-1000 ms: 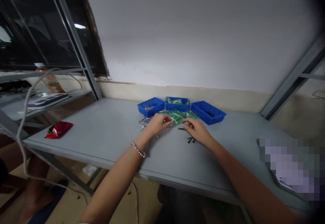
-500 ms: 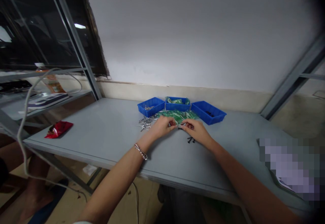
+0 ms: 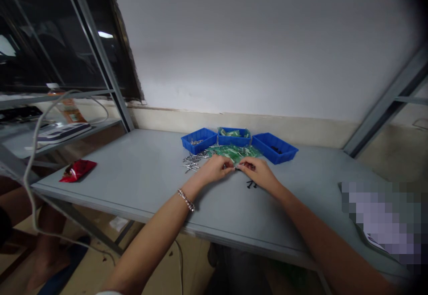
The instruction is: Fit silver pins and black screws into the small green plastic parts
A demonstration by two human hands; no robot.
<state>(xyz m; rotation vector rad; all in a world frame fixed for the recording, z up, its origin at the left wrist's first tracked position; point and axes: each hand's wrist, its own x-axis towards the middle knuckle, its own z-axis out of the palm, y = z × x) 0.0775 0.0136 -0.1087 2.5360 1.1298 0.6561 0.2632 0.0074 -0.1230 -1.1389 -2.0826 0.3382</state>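
My left hand and my right hand meet fingertip to fingertip over the grey table, both closed in a pinch. What lies between the fingertips is too small to make out. Just beyond them are green plastic packets, with a pile of silver metal rods to the left. Small black screw-like pieces lie below my right hand. Behind stand three blue bins: the left bin holds silver pieces, the middle bin green packets, the right bin dark pieces.
A red packet lies on the table's left part, and a partly blurred flat item on its right. At the far left, a side shelf holds a bottle and a striped object. A white cable hangs there. A person's leg shows below.
The thin silver piece seen between my fingers no longer shows clearly. My fingertips have come slightly closer together; the bins and piles are unchanged.
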